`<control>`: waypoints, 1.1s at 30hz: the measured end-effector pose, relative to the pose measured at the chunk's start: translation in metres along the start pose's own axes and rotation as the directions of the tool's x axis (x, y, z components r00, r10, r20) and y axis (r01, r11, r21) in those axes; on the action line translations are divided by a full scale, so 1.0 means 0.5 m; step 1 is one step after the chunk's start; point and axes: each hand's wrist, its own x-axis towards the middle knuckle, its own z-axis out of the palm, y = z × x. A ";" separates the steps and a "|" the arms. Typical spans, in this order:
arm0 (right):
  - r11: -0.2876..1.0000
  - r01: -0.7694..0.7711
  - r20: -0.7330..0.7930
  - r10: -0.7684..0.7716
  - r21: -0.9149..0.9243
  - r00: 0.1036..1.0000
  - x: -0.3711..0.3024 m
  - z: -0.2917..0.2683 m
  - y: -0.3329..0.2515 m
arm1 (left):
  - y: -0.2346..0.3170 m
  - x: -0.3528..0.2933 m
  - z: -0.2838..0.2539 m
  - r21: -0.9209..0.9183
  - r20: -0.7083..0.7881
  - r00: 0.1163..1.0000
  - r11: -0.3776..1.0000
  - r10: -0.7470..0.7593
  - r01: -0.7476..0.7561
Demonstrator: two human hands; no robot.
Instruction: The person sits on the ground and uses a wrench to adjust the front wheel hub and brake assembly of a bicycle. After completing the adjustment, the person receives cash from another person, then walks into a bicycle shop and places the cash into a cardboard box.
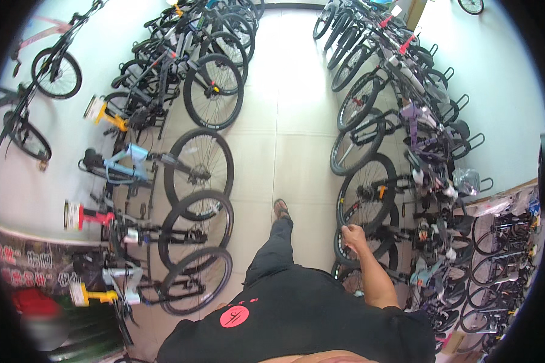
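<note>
My right hand (353, 237) hangs out to my right, over the row of bicycles. Its fingers are curled in, and nothing shows in them. Below it in the picture are the dark tyres of a bicycle wheel (367, 190) and its neighbours; whether the hand touches a tyre I cannot tell. My left hand is out of sight, with only a sliver of skin showing beside my black shirt (297, 308). One sandalled foot (281, 209) is forward on the pale tiled floor (257, 163).
Bicycles line both sides of the aisle, wheels pointing inward. On the left stand a light blue bicycle (124, 166) and yellow (110, 115) and red (97, 216) tag holders. A purple bicycle frame (412, 124) is on the right. More bicycles (56, 72) hang on the left wall.
</note>
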 end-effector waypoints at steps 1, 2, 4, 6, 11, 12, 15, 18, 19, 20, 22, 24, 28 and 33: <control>0.997 -0.023 -0.054 0.019 -0.078 0.998 0.061 -0.009 0.024 | 0.083 0.041 -0.032 0.018 -0.007 1.000 1.000 0.009 -0.009; 0.995 -0.055 -0.052 0.051 -0.081 0.997 0.088 -0.028 0.013 | 0.186 0.086 -0.063 0.031 -0.004 1.000 0.999 0.024 -0.024; 0.927 -0.363 -0.042 0.360 -0.091 0.932 0.100 -0.062 -0.065 | 0.419 0.182 -0.138 0.034 0.005 0.998 0.997 0.067 -0.067; 0.812 -0.570 0.085 0.581 -0.123 0.809 0.138 -0.098 -0.088 | 0.691 0.236 -0.219 0.030 -0.005 0.987 0.986 0.163 -0.163; 0.804 -0.572 0.106 0.590 -0.160 0.800 0.288 -0.094 -0.113 | 1.476 0.182 -0.436 0.373 -0.124 0.723 0.707 0.679 -0.600; 0.811 -0.563 0.159 0.584 -0.161 0.796 0.354 -0.081 -0.065 | 1.581 0.227 -0.452 0.015 -0.203 0.767 0.785 0.609 -0.619; 0.838 -0.531 0.370 0.536 -0.125 0.759 0.613 -0.068 0.145 | 1.815 0.173 -0.529 -0.145 -0.196 0.744 0.731 0.639 -0.667; 0.835 -0.524 0.158 0.547 -0.166 0.822 0.830 -0.048 -0.196 | 1.973 0.275 -0.552 0.182 -0.212 0.803 0.830 0.557 -0.528; 0.852 -0.483 0.119 0.511 -0.200 0.851 0.950 -0.060 -0.305 | 1.935 0.286 -0.549 0.314 -0.255 0.820 0.846 0.512 -0.430; 0.875 -0.437 0.082 0.461 -0.210 0.884 1.059 -0.066 -0.398 | 1.897 0.326 -0.540 0.286 -0.260 0.903 0.920 0.343 -0.268; 0.882 -0.415 0.055 0.436 -0.223 0.898 1.298 -0.096 -0.547 | 1.845 0.316 -0.495 0.131 -0.219 0.927 0.951 0.303 -0.280; 0.954 -0.301 -0.050 0.300 -0.007 0.953 1.428 -0.145 -0.808 | 1.824 0.335 -0.458 0.087 -0.144 0.975 0.983 0.171 -0.159; 0.996 -0.093 0.003 0.093 -0.009 0.996 1.746 -0.210 -1.204 | 1.911 0.345 -0.428 0.022 -0.071 0.997 0.999 -0.041 0.043; 0.975 -0.024 -0.139 -0.007 -0.223 0.990 2.024 -0.224 -1.364 | 2.320 0.495 -0.512 0.029 -0.054 0.999 1.000 0.004 -0.002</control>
